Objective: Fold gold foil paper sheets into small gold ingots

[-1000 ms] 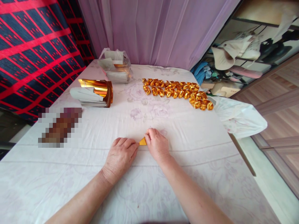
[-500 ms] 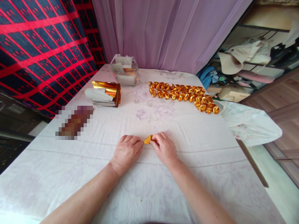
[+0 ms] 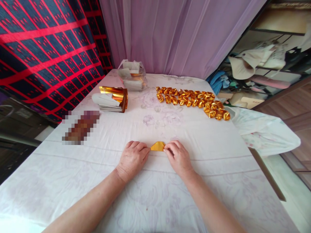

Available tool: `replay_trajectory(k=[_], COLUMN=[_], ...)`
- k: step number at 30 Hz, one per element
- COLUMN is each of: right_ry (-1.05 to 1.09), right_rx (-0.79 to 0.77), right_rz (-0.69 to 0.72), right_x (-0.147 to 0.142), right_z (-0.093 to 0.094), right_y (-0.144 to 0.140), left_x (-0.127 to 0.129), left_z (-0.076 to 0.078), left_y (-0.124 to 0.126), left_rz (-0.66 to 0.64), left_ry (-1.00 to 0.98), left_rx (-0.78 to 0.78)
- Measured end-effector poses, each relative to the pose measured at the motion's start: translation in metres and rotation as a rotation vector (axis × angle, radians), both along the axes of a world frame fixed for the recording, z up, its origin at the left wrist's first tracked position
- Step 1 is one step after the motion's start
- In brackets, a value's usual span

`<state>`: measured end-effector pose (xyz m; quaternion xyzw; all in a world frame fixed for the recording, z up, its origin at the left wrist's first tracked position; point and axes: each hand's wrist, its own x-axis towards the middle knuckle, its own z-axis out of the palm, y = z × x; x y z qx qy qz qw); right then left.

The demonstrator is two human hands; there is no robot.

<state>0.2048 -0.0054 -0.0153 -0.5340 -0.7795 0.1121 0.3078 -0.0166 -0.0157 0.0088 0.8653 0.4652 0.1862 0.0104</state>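
A small folded piece of gold foil paper (image 3: 157,146) lies between my hands, low over the cloth-covered table (image 3: 145,194). Its shape is a flat trapezoid with slanted ends. My left hand (image 3: 135,158) pinches the left tip between thumb and fingers. At the other end, my right hand (image 3: 178,156) grips the right corner with thumb and forefinger. Further back on the right, several folded gold foil pieces (image 3: 187,97) stand in rows. A fanned stack of gold-and-grey paper sheets (image 3: 110,103) rests at the back left.
Behind the stack is a clear plastic bag (image 3: 132,76) of more sheets. A pixelated brown item (image 3: 81,127) lies at the left edge. A white plastic bag (image 3: 264,129) hangs at the right edge. A purple curtain (image 3: 175,38) closes off the back, with cluttered shelves (image 3: 262,61) to the right.
My right hand has moved slightly right along the gold paper, so more of its folded face shows. The left hand keeps its pinch. The whole view has shifted a little.
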Motion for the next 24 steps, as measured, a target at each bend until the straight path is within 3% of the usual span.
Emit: replay_trajectory(k=[6,15,24], right_ry=[-0.019,0.074,-0.026], right_rx=[-0.043,-0.043,-0.011], right_rz=[-0.043,0.023,0.060], right_x=[0.011,0.022,0.025], right_z=[0.001,0.000,0.001], right_y=[-0.002,-0.002,-0.003], left_x=[-0.001,0.003,0.008], left_z=[0.000,0.002,0.008], left_y=[0.000,0.006,0.011], left_rz=[0.000,0.014,0.049], left_ry=[-0.001,0.052,0.109], left_rx=[0.003,-0.014,-0.042])
